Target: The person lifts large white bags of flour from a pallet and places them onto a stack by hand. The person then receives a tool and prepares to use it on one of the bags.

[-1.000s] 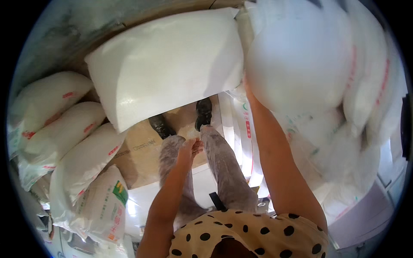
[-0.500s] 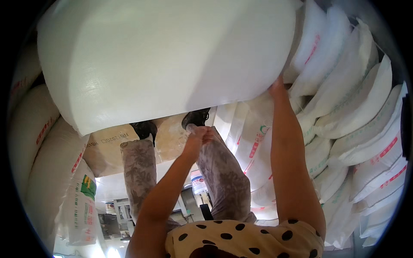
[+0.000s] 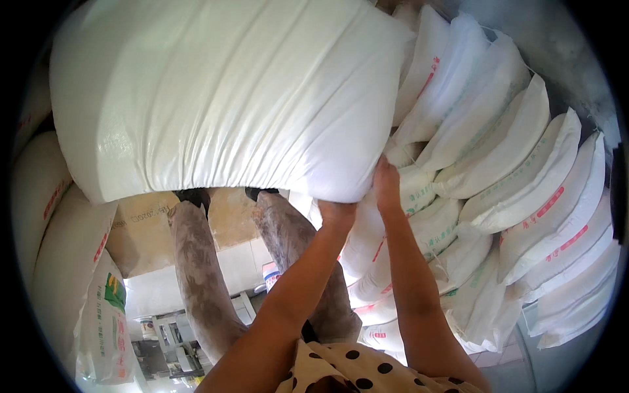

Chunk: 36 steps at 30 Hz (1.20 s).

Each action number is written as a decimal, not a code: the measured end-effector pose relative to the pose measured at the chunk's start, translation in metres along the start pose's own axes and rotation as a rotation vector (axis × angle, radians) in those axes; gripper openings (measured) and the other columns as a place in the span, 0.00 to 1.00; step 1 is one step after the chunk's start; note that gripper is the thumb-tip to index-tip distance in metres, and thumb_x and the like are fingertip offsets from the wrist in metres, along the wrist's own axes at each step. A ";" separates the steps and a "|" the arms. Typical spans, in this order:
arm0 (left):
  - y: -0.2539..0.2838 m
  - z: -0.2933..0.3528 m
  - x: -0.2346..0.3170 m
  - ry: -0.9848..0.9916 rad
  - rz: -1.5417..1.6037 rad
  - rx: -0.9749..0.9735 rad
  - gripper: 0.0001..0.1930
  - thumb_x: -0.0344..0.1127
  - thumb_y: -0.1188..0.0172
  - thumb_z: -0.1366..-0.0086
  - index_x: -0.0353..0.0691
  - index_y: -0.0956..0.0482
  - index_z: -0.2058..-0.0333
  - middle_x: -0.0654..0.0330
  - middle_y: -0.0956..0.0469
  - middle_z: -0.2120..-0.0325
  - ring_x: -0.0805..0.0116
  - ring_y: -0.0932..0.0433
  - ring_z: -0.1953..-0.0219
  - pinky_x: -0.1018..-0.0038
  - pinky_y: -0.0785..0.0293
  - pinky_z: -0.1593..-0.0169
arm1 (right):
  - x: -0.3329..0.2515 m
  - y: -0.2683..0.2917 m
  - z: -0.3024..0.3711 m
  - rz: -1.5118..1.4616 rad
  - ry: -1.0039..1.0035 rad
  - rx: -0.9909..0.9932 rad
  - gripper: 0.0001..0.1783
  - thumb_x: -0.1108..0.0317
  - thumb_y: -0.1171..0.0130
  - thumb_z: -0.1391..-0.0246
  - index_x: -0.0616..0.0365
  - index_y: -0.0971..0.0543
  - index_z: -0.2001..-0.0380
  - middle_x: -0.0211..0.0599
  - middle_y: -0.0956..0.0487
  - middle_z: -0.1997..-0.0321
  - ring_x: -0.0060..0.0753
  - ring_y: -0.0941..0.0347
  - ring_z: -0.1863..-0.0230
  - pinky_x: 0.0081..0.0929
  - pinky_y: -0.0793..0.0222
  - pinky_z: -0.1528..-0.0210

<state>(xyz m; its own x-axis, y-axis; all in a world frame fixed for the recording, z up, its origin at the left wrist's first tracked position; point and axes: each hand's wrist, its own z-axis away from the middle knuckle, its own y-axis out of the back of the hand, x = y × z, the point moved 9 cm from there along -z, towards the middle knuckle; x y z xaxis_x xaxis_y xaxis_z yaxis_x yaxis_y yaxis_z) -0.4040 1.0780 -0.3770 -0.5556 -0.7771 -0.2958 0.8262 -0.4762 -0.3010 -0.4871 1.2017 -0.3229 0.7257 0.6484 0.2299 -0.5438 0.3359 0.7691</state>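
Large white sack takes up the far left and centre, its near edge over the person's shins. Both hands work its near right corner. Right hand is closed on the corner's right side; left hand sits just left of it, tucked under the near edge (fingers hidden, so can't tell how tightly they curl). To hold this well, likely best to bunch a full fistful of cloth, keep the left palm flat underneath, pull evenly with both arms and mind the shoes below.

Sack skin: smooth, slightly glossy, thin, pleated in long diagonal folds gathering at the near edge; body plump, pillow-shaped, probably heavy and saggy. Stacked sacks at right are slimmer, curved, with red and green print. At near left, a sack with a green patch looks crinkly; brown board lies flat, stiff-looking.
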 end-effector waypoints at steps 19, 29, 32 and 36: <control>0.058 0.031 0.029 0.163 0.297 0.279 0.26 0.54 0.54 0.42 0.49 0.36 0.48 0.61 0.32 0.50 0.59 0.33 0.48 0.56 0.35 0.47 | -0.199 0.022 -0.241 -0.437 0.224 -0.470 0.35 0.40 0.60 0.48 0.63 0.28 0.54 0.46 0.26 0.55 0.38 0.33 0.52 0.28 0.40 0.49; 0.139 0.180 0.142 -0.203 -0.315 0.184 0.22 0.43 0.61 0.36 0.44 0.42 0.45 0.59 0.33 0.49 0.62 0.32 0.50 0.64 0.30 0.53 | -0.120 -0.017 -0.053 -0.084 0.712 -0.216 0.17 0.59 0.58 0.43 0.55 0.29 0.55 0.50 0.27 0.75 0.51 0.31 0.72 0.40 0.34 0.68; 0.171 0.245 0.159 -0.149 -0.309 0.353 0.22 0.41 0.60 0.35 0.41 0.43 0.44 0.58 0.33 0.49 0.62 0.29 0.53 0.67 0.29 0.60 | -0.098 -0.004 0.014 -0.144 0.591 -0.222 0.20 0.55 0.58 0.44 0.61 0.28 0.60 0.44 0.27 0.79 0.42 0.30 0.71 0.35 0.35 0.63; 0.198 0.325 0.180 -0.302 -0.192 0.485 0.21 0.46 0.59 0.37 0.43 0.35 0.49 0.61 0.27 0.57 0.67 0.27 0.57 0.69 0.28 0.65 | -0.093 0.045 0.130 -0.256 0.280 -0.329 0.17 0.56 0.57 0.45 0.60 0.28 0.70 0.40 0.27 0.80 0.40 0.32 0.77 0.38 0.36 0.69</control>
<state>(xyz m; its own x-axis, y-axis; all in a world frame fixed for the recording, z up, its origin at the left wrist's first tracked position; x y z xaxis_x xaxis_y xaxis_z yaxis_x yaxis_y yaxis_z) -0.3104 0.7097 -0.1953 -0.7069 -0.7071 0.0147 0.7012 -0.6979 0.1456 -0.5241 1.0672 -0.2323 0.7367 0.6605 -0.1450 -0.5001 0.6765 0.5406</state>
